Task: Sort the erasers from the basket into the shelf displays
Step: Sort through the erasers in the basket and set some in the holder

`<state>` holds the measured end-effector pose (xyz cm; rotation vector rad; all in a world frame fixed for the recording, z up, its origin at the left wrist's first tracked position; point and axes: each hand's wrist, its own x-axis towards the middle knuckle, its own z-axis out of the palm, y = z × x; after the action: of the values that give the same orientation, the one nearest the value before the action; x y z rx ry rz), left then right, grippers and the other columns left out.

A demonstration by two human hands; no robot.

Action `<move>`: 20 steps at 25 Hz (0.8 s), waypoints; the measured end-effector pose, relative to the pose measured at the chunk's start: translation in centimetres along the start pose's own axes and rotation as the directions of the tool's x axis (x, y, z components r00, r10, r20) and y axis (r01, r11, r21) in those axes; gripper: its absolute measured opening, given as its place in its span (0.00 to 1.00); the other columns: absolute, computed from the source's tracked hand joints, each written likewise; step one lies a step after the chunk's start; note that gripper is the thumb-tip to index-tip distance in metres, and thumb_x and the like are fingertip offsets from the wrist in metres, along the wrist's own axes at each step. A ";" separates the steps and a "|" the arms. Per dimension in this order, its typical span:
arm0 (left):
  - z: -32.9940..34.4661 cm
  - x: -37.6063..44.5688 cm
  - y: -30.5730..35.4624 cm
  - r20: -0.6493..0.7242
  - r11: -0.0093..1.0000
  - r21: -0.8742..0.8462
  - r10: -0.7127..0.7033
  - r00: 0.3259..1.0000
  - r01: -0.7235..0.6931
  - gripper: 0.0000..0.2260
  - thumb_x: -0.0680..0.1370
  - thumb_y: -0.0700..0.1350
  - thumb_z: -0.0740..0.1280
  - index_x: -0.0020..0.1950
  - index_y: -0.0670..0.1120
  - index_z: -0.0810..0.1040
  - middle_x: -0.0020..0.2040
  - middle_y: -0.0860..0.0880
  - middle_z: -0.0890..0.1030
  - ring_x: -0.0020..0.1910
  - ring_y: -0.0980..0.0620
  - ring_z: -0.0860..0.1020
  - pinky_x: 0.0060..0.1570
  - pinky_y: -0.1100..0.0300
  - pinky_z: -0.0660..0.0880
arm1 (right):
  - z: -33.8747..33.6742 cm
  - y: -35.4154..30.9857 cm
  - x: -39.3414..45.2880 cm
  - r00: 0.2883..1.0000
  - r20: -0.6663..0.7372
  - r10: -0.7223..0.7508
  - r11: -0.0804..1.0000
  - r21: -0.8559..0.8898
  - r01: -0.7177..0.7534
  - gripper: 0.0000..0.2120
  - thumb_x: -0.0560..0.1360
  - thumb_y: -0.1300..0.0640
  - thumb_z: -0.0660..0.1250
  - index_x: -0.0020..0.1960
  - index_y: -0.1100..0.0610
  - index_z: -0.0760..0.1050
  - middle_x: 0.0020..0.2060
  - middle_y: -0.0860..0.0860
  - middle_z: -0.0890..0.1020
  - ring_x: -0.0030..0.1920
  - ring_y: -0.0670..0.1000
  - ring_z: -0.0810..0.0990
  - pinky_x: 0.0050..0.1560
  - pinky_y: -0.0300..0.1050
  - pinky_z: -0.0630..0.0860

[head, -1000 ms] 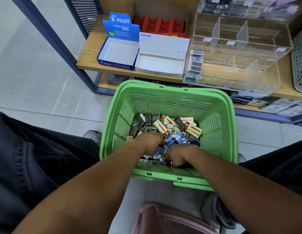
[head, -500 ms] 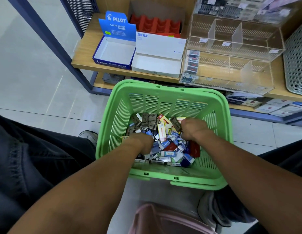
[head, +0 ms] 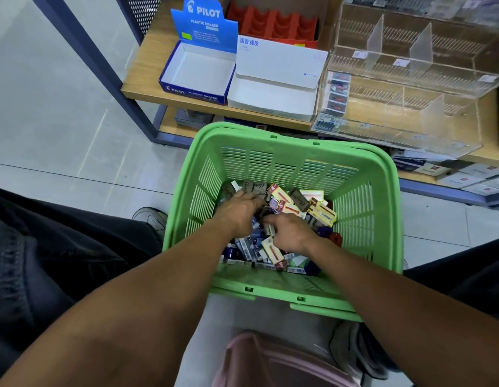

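A green plastic basket [head: 298, 141] stands on the floor between my legs, with several loose erasers [head: 320, 210] in grey, yellow, blue and white wrappers piled in its bottom. Both my hands are down in the pile. My left hand [head: 238, 210] is curled over grey-wrapped erasers near the basket's left side. My right hand [head: 291, 231] sits just right of it, fingertips meeting the left hand at a dark grey eraser [head: 262, 213] pinched between them. On the shelf stand a blue Pilot box [head: 198, 76], a white box [head: 270, 99] and a clear acrylic display [head: 410, 79].
A red divided tray [head: 273, 23] stands behind the white box. The acrylic display's leftmost column holds a few small erasers [head: 337, 93]. Flat packs [head: 471, 177] lie on the lower shelf. A blue shelf post [head: 103, 68] rises at left. A pink object [head: 270, 358] is below me.
My right hand came from the basket's far right side back to the middle, up against my left hand. My left hand shifted slightly forward in the pile. The camera tilted a little.
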<state>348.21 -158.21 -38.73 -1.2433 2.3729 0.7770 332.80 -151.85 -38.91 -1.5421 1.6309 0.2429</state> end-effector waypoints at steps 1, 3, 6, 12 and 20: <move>-0.1 0.0 -0.2 0.000 1.000 0.006 0.003 1.000 -0.003 0.35 0.71 0.37 0.71 0.77 0.51 0.66 0.74 0.50 0.67 0.72 0.46 0.63 0.70 0.41 0.68 | -0.1 0.1 0.0 1.000 0.013 -0.003 0.990 0.140 0.001 0.30 0.70 0.70 0.59 0.66 0.45 0.75 0.55 0.52 0.78 0.49 0.56 0.80 0.36 0.43 0.71; -0.3 0.0 -0.5 0.046 1.000 0.023 0.008 0.999 -0.009 0.37 0.71 0.37 0.70 0.78 0.55 0.64 0.77 0.52 0.64 0.74 0.46 0.60 0.71 0.40 0.65 | -0.4 0.6 0.4 0.999 -0.008 0.043 0.883 0.467 -0.035 0.23 0.71 0.73 0.59 0.57 0.50 0.76 0.51 0.55 0.81 0.49 0.60 0.81 0.35 0.49 0.72; -0.3 -0.2 -0.2 0.102 0.998 0.056 -0.020 0.995 0.015 0.38 0.72 0.38 0.69 0.79 0.55 0.61 0.77 0.53 0.62 0.76 0.46 0.57 0.72 0.40 0.62 | -1.2 0.9 1.8 0.988 -0.079 0.132 0.897 0.433 -0.085 0.16 0.78 0.64 0.63 0.64 0.53 0.71 0.50 0.55 0.83 0.42 0.54 0.81 0.37 0.49 0.76; -0.7 -0.1 0.0 -0.013 0.995 0.031 -0.098 0.995 0.098 0.24 0.73 0.39 0.69 0.68 0.53 0.75 0.73 0.52 0.67 0.70 0.46 0.63 0.66 0.44 0.67 | 0.6 -0.1 2.0 0.976 -0.209 0.059 0.970 -0.220 -0.106 0.19 0.78 0.58 0.67 0.67 0.53 0.67 0.47 0.55 0.82 0.45 0.57 0.81 0.36 0.47 0.75; -1.2 -0.8 -0.2 0.008 0.972 0.015 -0.233 0.973 0.232 0.13 0.77 0.47 0.69 0.59 0.45 0.80 0.62 0.44 0.78 0.70 0.46 0.68 0.67 0.45 0.71 | -4.2 2.1 0.2 0.983 -0.033 0.181 0.970 0.169 -0.173 0.13 0.73 0.49 0.73 0.48 0.52 0.72 0.44 0.51 0.79 0.42 0.52 0.81 0.44 0.50 0.79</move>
<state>348.73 -158.49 -37.39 -1.4749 2.1692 0.6885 329.12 -154.31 -37.29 -1.2878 1.7828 0.1617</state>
